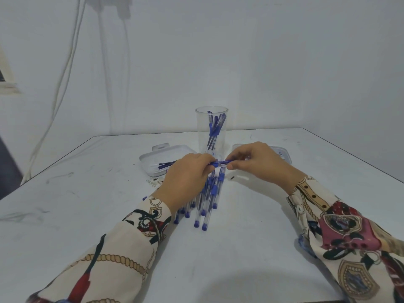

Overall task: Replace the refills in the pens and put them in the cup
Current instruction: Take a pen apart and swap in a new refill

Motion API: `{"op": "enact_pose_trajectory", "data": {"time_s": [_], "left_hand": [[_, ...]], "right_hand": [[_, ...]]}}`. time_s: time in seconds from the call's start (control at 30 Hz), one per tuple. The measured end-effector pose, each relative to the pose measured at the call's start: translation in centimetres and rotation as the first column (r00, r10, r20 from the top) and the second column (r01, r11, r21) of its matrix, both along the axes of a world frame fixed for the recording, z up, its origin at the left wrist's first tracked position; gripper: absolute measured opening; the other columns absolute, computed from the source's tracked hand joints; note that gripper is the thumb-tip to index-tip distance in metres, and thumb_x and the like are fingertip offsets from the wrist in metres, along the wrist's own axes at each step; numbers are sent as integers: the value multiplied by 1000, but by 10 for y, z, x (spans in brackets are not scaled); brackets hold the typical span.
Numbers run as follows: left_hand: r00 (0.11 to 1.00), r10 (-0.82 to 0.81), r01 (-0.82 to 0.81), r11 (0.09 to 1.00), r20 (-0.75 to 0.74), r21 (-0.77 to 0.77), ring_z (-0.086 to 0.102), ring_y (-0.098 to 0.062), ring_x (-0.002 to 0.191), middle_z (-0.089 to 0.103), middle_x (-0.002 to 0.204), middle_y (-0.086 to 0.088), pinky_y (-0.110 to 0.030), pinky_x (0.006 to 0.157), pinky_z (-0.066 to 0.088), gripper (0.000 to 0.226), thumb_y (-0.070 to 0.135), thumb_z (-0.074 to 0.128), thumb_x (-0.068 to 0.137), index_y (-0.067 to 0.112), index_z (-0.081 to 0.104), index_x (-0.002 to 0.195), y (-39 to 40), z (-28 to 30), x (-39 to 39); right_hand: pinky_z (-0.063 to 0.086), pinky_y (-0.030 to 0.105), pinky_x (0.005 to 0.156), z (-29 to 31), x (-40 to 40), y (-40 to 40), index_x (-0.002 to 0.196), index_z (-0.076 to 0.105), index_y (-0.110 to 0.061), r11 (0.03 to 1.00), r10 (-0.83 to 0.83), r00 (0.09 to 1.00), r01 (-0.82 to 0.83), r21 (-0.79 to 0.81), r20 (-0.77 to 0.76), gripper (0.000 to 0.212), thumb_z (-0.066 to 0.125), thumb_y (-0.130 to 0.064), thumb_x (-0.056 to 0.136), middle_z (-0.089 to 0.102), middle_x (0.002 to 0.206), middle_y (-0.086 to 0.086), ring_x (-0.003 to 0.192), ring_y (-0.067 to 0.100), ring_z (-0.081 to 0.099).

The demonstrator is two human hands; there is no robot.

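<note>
Patterned sleeves (pixel 122 243) lead to our left hand (pixel 188 173) and right hand (pixel 255 160), both pinching one blue pen (pixel 219 164) above the pen pile (pixel 205 200), with the clear cup (pixel 211 130) just behind.

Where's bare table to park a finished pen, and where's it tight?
Free: table right of the pen pile, between it and the right sleeve; also the wide left stretch before the white tray. Crowded: centre back, where both hands hold a pen before the cup, trays either side.
</note>
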State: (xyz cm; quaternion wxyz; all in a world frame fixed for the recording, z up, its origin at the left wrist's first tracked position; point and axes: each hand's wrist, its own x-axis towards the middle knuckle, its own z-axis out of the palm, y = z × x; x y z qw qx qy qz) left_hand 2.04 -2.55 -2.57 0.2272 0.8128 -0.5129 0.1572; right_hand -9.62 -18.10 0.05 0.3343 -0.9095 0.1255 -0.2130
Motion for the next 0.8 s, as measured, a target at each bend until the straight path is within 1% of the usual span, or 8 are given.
{"op": "enact_pose_trajectory", "data": {"time_s": [0.1, 0.17, 0.23, 0.33, 0.47, 0.57, 0.63, 0.8], "left_hand": [[999, -46, 46, 999, 28, 21, 54, -13, 90, 64, 100, 7, -29, 75, 45, 33, 46, 41, 95, 30, 54, 121, 1, -1, -2], [998, -51, 50, 998, 42, 23, 53, -12, 84, 64, 93, 7, -30, 72, 46, 31, 46, 40, 95, 29, 57, 115, 1, -1, -1], [998, -51, 51, 999, 27, 18, 54, -12, 83, 65, 93, 7, -29, 72, 46, 29, 44, 41, 95, 28, 58, 113, 1, -1, -1], [997, -75, 75, 997, -5, 30, 56, -13, 86, 64, 96, 8, -28, 72, 45, 26, 40, 41, 96, 28, 58, 111, 2, -1, -4], [996, -59, 55, 997, 66, 54, 54, -12, 79, 62, 88, 7, -27, 66, 42, 27, 41, 37, 97, 27, 58, 105, 2, 0, -6], [990, -50, 46, 999, 129, 27, 54, -13, 73, 60, 80, 8, -26, 58, 37, 25, 42, 38, 97, 27, 58, 98, 2, -1, -6], [987, -56, 55, 998, 149, 11, 54, -13, 71, 60, 77, 7, -25, 55, 36, 25, 42, 38, 97, 29, 59, 98, 3, -1, -6], [980, -51, 50, 999, 191, 11, 56, -14, 68, 61, 74, 6, -26, 53, 40, 27, 45, 39, 96, 31, 62, 97, 1, -3, -3]], "right_hand": [[37, 9, 61, 1, 0, 3, 81, 76, -28, 1000, 17, 1000, -17, 14, 13, 7, 77, -23, 77, 68, 70, -16, 67, -10, 56], [37, 5, 57, 2, -1, 5, 82, 77, -26, 999, 29, 999, -29, 24, 14, 7, 78, -22, 76, 66, 68, -15, 64, -11, 55], [36, 3, 56, 2, -2, 6, 83, 78, -24, 999, 39, 999, -39, 29, 11, 8, 79, -22, 75, 66, 69, -15, 62, -11, 54], [36, 3, 55, 3, -2, 9, 80, 78, -25, 998, 53, 999, -53, 41, -3, 7, 80, -22, 74, 66, 70, -14, 60, -11, 54], [36, 2, 53, 4, -3, 10, 78, 78, -26, 997, 53, 999, -53, 51, 3, 8, 81, -22, 73, 66, 70, -13, 58, -11, 54], [36, 3, 53, 3, -3, 10, 76, 77, -27, 997, 49, 999, -51, 66, 19, 8, 82, -21, 72, 65, 63, -18, 57, -10, 54], [36, 3, 53, 4, -3, 10, 74, 77, -27, 996, 51, 998, -52, 67, 26, 9, 82, -20, 72, 64, 61, -18, 56, -10, 53], [38, 5, 56, 3, -3, 9, 76, 78, -28, 997, 44, 999, -44, 66, 1, 9, 82, -21, 71, 66, 70, -14, 62, -8, 57]]}}
